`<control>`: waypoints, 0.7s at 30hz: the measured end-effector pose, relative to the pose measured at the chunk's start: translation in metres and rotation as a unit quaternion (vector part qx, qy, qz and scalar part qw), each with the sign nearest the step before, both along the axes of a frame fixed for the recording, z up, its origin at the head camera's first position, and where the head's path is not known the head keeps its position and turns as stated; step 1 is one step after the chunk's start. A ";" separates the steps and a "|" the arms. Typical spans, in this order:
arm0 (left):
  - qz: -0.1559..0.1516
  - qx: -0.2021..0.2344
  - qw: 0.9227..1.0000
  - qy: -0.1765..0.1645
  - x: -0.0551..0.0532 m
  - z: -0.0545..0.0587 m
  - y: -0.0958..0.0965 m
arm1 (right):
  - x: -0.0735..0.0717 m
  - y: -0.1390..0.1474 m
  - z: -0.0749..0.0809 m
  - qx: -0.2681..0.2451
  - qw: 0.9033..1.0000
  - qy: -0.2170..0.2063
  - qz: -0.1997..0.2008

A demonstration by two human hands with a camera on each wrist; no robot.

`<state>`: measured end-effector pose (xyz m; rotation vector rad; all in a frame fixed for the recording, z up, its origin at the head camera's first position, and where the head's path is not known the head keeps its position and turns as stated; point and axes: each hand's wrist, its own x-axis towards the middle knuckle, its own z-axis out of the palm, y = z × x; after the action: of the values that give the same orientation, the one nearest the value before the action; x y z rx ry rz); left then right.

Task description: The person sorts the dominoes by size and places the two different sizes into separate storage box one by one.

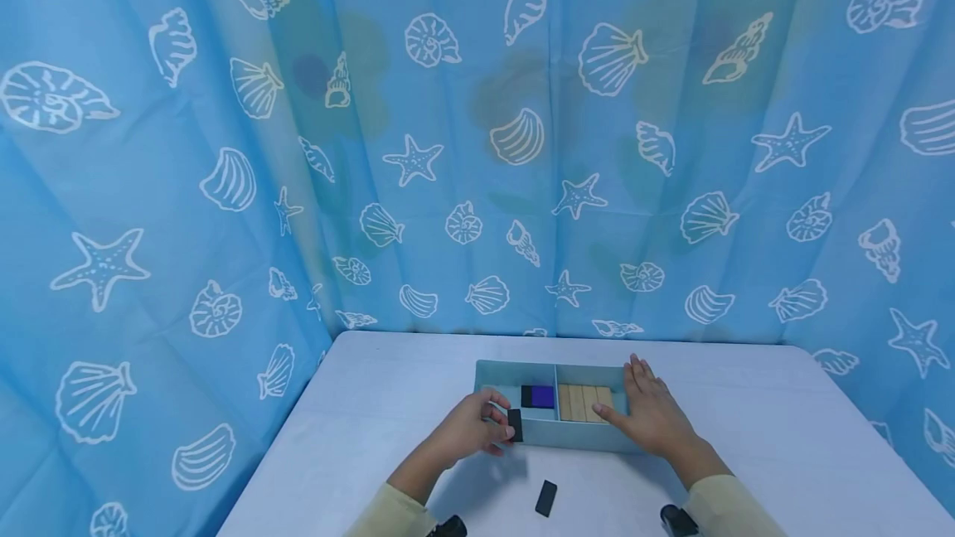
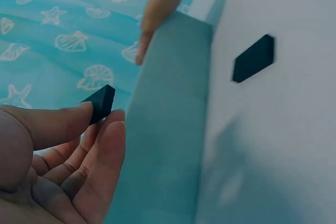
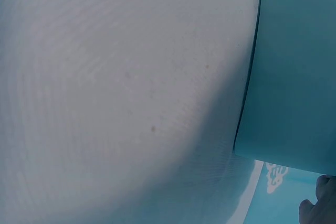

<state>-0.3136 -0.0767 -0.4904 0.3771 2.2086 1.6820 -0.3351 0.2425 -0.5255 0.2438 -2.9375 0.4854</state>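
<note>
My left hand (image 1: 481, 423) pinches a small black block (image 1: 515, 425) between thumb and fingers, at the near wall of a blue-green box (image 1: 574, 436). The left wrist view shows the block (image 2: 103, 103) held upright at the fingertips. A divider splits the box into two compartments. In the left one lie a purple block (image 1: 543, 397) and a black block (image 1: 525, 397); in the right one, several wooden blocks (image 1: 584, 403) stand side by side. My right hand (image 1: 655, 408) rests with straight fingers on the box's right end, its thumb reaching over the near rim.
Another black block (image 1: 546, 499) lies on the white table (image 1: 388, 404) in front of the box. A blue curtain with white shell prints (image 1: 448, 147) hangs behind the table and along its sides.
</note>
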 end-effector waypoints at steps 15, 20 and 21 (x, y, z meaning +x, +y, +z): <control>0.003 -0.025 0.999 0.032 -0.018 0.015 -0.005 | 0.002 -0.002 -0.002 -0.001 1.000 -0.006 0.002; 0.007 -0.022 0.999 0.037 -0.025 0.019 -0.005 | -0.001 0.001 -0.002 0.005 1.000 -0.002 0.009; 0.009 -0.020 0.999 0.036 -0.027 0.020 -0.005 | -0.002 0.002 -0.002 0.007 1.000 -0.001 0.009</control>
<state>-0.3407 -0.0813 -0.4704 0.4163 2.2996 1.6554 -0.3367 0.2442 -0.5278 0.2728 -2.9437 0.4678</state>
